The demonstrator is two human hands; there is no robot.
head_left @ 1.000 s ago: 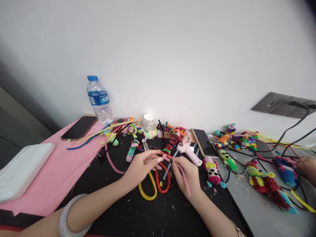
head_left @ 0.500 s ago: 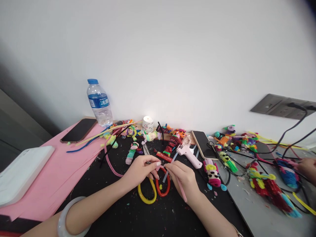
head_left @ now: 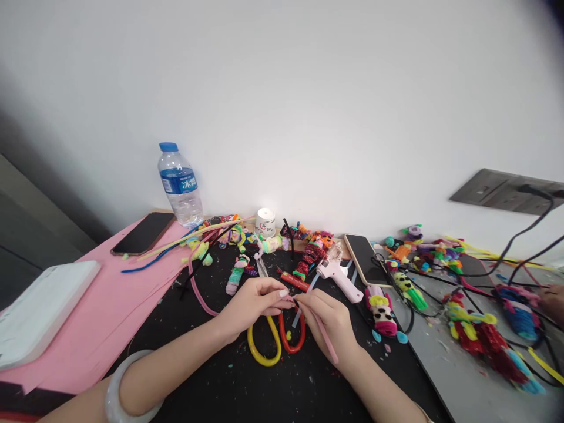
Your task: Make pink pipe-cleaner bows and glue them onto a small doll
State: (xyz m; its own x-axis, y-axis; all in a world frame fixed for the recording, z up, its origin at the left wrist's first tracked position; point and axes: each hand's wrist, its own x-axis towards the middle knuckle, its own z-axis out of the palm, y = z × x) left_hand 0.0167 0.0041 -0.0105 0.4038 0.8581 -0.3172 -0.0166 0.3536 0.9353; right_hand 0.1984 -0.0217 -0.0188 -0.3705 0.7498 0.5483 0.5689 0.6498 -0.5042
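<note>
My left hand [head_left: 258, 302] and my right hand [head_left: 330, 320] meet over the table, each pinching a pink pipe cleaner [head_left: 326, 341] at its coiled or bent end. Its straight tail slants down across my right palm. The small part between the fingertips is mostly hidden. Just below my fingers lie scissors with a yellow handle loop [head_left: 250, 346] and a red one [head_left: 303, 341], blades pointing away. A red marker-like stick [head_left: 294, 281] and a pink glue gun [head_left: 339, 276] lie beyond my hands.
Pipe-cleaner dolls [head_left: 381, 311] are scattered about. A water bottle [head_left: 180, 188], paper cup [head_left: 265, 223] and two phones stand or lie near the wall. A white box [head_left: 48, 308] rests on pink sheets [head_left: 132, 294] at left. Black cables run to a wall socket; another person's hand [head_left: 553, 302] is at right.
My fingertips have shifted slightly on the pink pipe cleaner, and my left fingers have drawn closer together. The whole view has moved a little.
</note>
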